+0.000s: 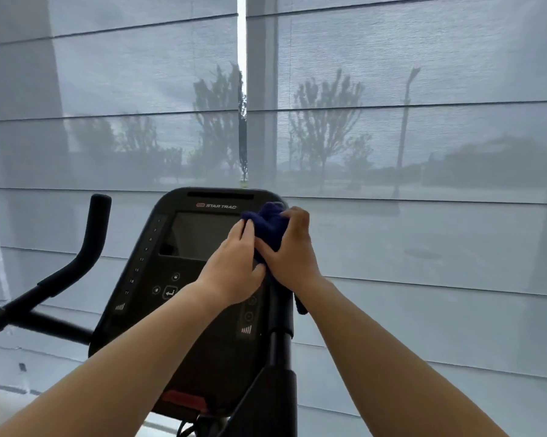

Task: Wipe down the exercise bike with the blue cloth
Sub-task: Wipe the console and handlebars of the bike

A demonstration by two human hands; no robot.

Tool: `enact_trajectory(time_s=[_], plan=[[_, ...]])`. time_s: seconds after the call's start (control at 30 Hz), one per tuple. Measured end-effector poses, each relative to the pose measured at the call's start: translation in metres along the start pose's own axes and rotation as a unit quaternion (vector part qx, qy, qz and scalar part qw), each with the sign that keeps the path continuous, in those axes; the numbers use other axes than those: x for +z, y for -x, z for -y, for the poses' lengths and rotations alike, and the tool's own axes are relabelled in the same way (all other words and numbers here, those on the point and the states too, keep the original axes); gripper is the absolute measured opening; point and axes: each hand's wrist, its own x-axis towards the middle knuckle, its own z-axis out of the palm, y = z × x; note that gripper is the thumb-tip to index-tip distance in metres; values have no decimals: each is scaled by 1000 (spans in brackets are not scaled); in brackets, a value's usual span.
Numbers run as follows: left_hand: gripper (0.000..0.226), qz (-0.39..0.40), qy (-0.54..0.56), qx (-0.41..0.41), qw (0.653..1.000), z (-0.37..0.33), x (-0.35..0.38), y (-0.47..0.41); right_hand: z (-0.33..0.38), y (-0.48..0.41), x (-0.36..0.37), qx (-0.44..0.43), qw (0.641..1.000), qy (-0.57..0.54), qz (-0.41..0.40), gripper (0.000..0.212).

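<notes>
Hands sit side by side in front of you, both on the blue cloth (pixel 270 223), which is bunched against the upper right edge of the console (pixel 146 279) of the exercise bike (pixel 54 324). Your right hand (pixel 292 250) grips the bunch: its fingers curl over the top of the cloth and its thumb lies along the lower side. Your left hand (pixel 234 266) lies against the cloth's left side with fingers nearly straight, pressing it, and its thumb touches the right hand. A loose end of the cloth hangs just below your right wrist. Just left of your left fingertips is the console's dark screen (pixel 199 236), with the Star Trac logo (pixel 217 205) above it and round buttons (pixel 166 288) down-left of your left hand. Under your right forearm rises a black post (pixel 281 348). Well left of both hands stands the bent handlebar (pixel 87 244). Beyond the hands, sheer window shades (pixel 407 121) show trees outside.
</notes>
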Motion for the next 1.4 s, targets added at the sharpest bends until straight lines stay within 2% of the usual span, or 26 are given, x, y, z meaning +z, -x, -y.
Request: enact_trajectory(time_s=[0.1, 0.23, 0.37, 0.5, 0.6, 0.73, 0.9, 0.97, 1.1, 1.23, 1.33, 1.4], plan=[[79, 65, 18, -9, 998, 8, 17, -1, -21, 10, 12, -26, 1000, -5, -10, 60], [51, 59, 37, -2, 998, 14, 27, -2, -29, 12, 10, -48, 999, 5, 6, 60], [43, 74, 24, 1, 997, 16, 26, -2, -24, 13, 7, -31, 997, 43, 48, 63], [30, 94, 2, -3, 996, 11, 26, 5, -24, 20, -1, -6, 992, 85, 88, 66], [26, 123, -24, 13, 992, 3, 24, 14, -28, 35, -13, 60, 988, 79, 121, 63], [17, 151, -32, 31, 987, -9, 19, 31, -27, 57, -28, 124, 972, 97, 175, 47], [25, 162, -49, 59, 984, -18, 14, 66, -9, 85, -51, 170, 955, 89, 225, 23], [25, 168, -56, 65, 982, -22, 9, 80, 1, 102, -59, 167, 953, 97, 233, 20], [26, 189, -58, 84, 977, -24, -12, 113, 32, 131, -69, 153, 949, 124, 246, 24], [32, 152, -10, 119, 981, -16, -45, 148, 76, 141, -77, 147, 950, 176, 211, 23], [42, 103, 15, 119, 987, -3, -75, 171, 111, 155, -65, 126, 967, 164, 147, 35], [39, 110, -2, 112, 988, 12, -94, 189, 134, 171, -45, 140, 964, 145, 172, 45]])
